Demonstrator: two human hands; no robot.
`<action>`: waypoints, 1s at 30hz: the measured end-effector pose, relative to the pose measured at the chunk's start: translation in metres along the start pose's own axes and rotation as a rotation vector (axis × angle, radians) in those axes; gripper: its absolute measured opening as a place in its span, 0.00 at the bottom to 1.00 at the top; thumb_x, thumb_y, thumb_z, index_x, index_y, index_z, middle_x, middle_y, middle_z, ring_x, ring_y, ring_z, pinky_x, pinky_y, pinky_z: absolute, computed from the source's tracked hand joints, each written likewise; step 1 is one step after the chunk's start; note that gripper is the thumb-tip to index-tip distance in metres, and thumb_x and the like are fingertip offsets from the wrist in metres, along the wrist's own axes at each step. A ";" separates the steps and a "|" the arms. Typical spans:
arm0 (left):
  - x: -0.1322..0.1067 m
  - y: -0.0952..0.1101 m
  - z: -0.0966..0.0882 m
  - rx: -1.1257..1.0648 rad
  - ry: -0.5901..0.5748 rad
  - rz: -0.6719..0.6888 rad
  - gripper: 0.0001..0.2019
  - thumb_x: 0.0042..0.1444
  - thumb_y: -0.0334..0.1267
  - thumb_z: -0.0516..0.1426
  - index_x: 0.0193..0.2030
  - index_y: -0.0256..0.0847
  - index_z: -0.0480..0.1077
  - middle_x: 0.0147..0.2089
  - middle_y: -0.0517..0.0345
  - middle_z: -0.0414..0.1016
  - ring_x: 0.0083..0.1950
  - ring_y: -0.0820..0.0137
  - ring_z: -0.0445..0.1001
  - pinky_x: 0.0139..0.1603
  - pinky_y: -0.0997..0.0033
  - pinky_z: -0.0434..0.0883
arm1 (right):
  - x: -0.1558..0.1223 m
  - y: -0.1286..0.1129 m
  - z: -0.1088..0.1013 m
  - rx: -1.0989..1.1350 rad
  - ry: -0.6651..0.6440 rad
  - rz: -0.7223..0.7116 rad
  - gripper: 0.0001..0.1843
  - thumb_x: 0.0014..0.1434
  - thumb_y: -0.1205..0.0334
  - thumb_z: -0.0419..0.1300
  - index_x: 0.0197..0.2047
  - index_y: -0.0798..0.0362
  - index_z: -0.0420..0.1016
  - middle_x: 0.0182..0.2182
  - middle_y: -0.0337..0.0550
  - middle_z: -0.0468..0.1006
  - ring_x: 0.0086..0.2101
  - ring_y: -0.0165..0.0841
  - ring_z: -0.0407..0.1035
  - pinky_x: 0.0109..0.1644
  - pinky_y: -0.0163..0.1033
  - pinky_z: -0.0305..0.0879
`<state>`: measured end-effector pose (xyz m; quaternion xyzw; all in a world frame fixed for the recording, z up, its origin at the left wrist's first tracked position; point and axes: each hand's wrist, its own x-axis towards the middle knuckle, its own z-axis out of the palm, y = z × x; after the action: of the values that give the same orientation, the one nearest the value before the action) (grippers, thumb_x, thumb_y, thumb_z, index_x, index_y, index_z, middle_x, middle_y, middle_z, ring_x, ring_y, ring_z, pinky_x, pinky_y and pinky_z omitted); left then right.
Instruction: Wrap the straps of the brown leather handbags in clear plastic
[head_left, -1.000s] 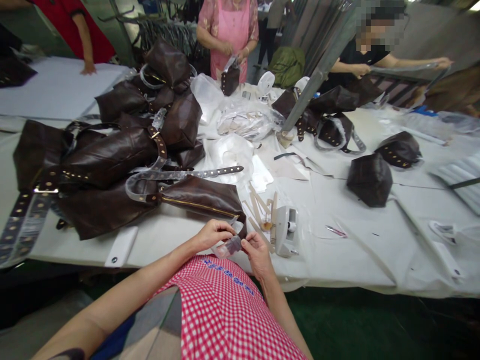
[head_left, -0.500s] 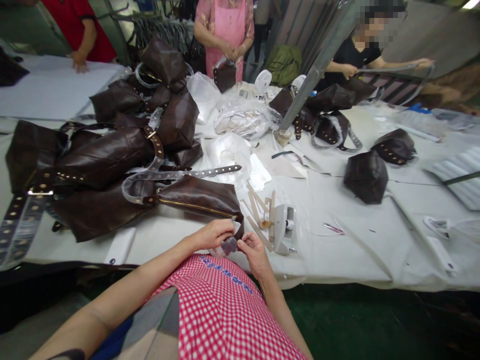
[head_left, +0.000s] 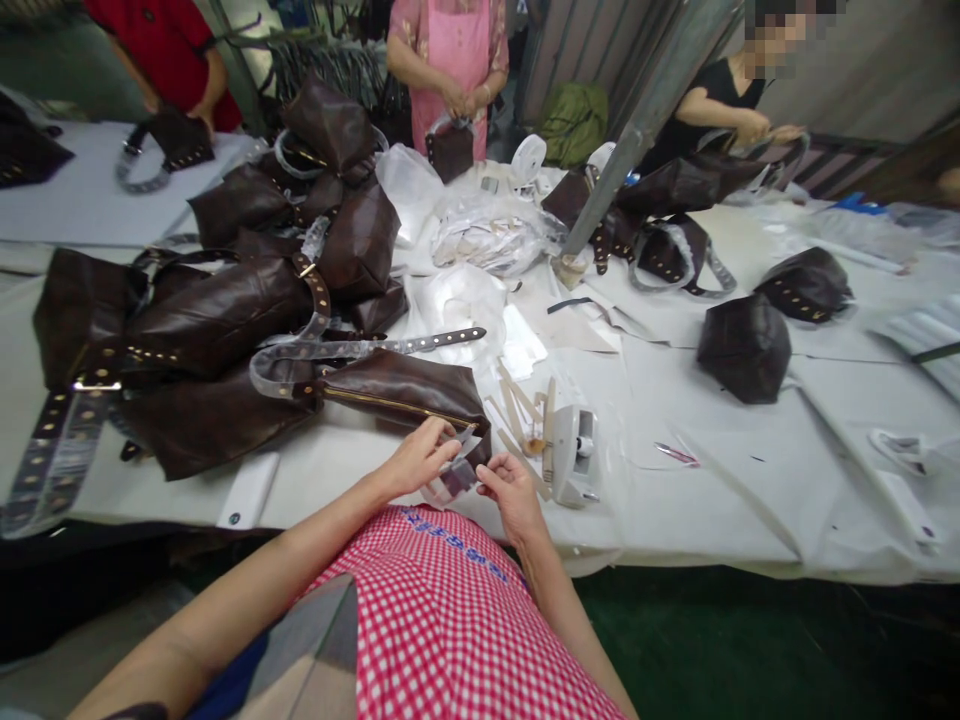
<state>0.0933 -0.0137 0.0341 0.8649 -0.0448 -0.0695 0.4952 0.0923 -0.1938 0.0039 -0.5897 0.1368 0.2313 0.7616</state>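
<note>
A dark brown leather bag [head_left: 409, 385] lies on its side in front of me, its brass zipper running along the top. At its near right end is a short dark tab with clear plastic wrap [head_left: 450, 485] around it. My left hand [head_left: 424, 458] is at the zipper's end, thumb and fingers closed on the clear plastic. Just to the right, my right hand [head_left: 513, 490] pinches the edge of the wrapped tab between thumb and fingertips. A studded strap [head_left: 442, 340] partly covered in plastic reaches over the bag.
Several brown bags [head_left: 217, 310] are heaped at left. A white tape dispenser [head_left: 576, 455] and tan strips [head_left: 517, 405] lie right of my hands. A metal post [head_left: 622, 160] rises from the table. Two bags [head_left: 745, 348] sit at right. Co-workers stand across the table.
My left hand's fingers have lifted and loosened a little over the plastic; my right hand stays close to its place. At far left, a co-worker now holds a bag on the white table.
</note>
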 end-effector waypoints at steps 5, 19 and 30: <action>-0.014 -0.009 0.003 -0.352 -0.202 -0.353 0.17 0.53 0.51 0.53 0.25 0.37 0.66 0.22 0.61 0.65 0.23 0.74 0.63 0.25 0.76 0.59 | 0.006 -0.005 0.005 -0.123 -0.062 -0.039 0.16 0.40 0.56 0.69 0.25 0.51 0.64 0.17 0.30 0.66 0.21 0.25 0.59 0.26 0.33 0.57; -0.019 -0.006 0.036 -0.800 0.104 -0.668 0.08 0.39 0.37 0.59 0.19 0.36 0.65 0.17 0.65 0.63 0.19 0.77 0.59 0.22 0.76 0.55 | 0.012 0.003 -0.007 0.199 -0.111 0.252 0.26 0.40 0.50 0.71 0.40 0.47 0.65 0.31 0.37 0.76 0.28 0.31 0.71 0.24 0.30 0.59; -0.051 0.002 0.049 -0.831 -0.031 -0.656 0.27 0.44 0.58 0.63 0.36 0.31 0.74 0.31 0.48 0.78 0.30 0.68 0.75 0.32 0.71 0.67 | 0.039 0.017 -0.017 0.098 -0.237 0.200 0.17 0.37 0.54 0.70 0.25 0.53 0.70 0.19 0.34 0.69 0.19 0.23 0.59 0.18 0.29 0.50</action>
<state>0.0351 -0.0494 0.0153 0.5633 0.2519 -0.2456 0.7476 0.1180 -0.1992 -0.0337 -0.5037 0.1151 0.3669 0.7736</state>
